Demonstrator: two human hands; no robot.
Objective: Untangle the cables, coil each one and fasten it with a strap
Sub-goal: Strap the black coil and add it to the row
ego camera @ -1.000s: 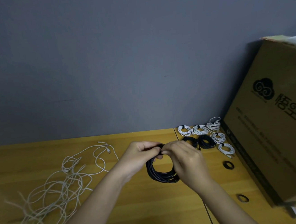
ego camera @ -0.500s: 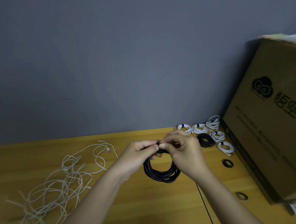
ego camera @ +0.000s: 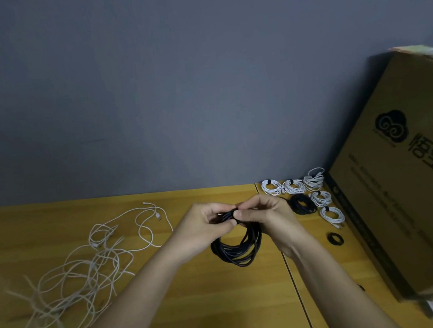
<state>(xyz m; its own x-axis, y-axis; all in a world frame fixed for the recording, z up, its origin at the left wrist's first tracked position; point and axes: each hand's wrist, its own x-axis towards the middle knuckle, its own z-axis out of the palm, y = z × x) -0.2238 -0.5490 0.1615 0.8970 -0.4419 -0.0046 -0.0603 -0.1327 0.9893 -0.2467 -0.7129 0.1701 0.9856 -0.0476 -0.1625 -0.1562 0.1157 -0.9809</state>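
A black cable coil (ego camera: 238, 249) hangs in several loops, its top bunched and pinched between both hands, its lower arc just over the counter. Far left sprawls a loose tangle of white cable (ego camera: 82, 269), uncoiled. Back right sit five white coils (ego camera: 294, 186), each strapped, a finished black coil (ego camera: 301, 203) beside them, and a spare black strap ring (ego camera: 335, 239) nearer.

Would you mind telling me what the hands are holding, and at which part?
Both the left hand and right hand pinch the coiled black cable at the top of its loop; the rest hangs below them.
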